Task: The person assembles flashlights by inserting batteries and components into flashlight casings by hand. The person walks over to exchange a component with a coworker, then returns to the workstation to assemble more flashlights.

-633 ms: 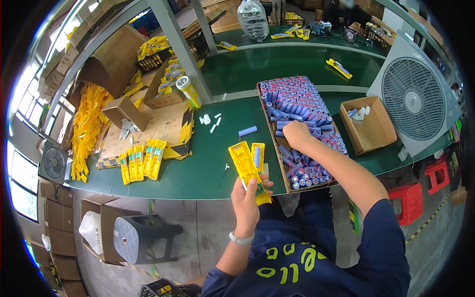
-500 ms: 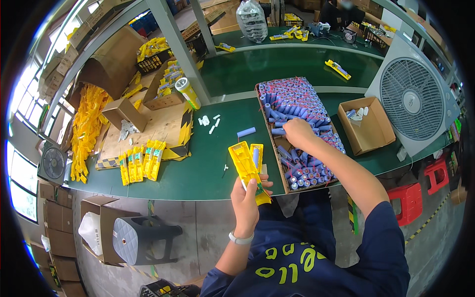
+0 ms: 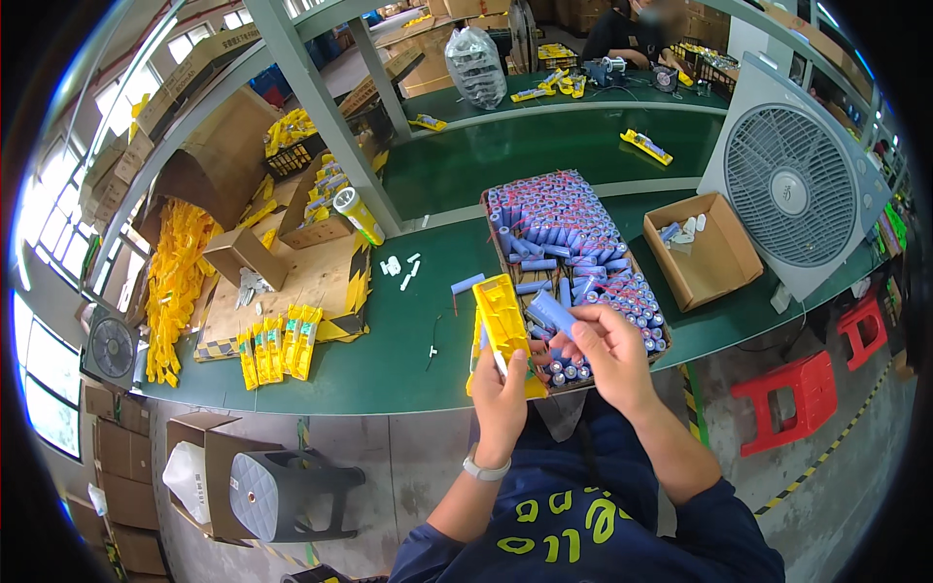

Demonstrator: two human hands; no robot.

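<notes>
Between the fingers of the right hand [image 3: 614,360], gripping a purple cell [image 3: 552,313], tilted.
Clasping yellow casings [image 3: 503,316] in the left hand [image 3: 501,398], thumb pressed across the front, just left of the gripped cell; holding that cell near the front end of a cardboard tray [image 3: 500,243] packed with similar cells on the green tabletop [image 3: 418,340]. Farther out, looking onto a loose cell [image 3: 467,283] left of the casings, a cardboard box [image 3: 724,267] right of the tray, then a grey fan [image 3: 787,189].
</notes>
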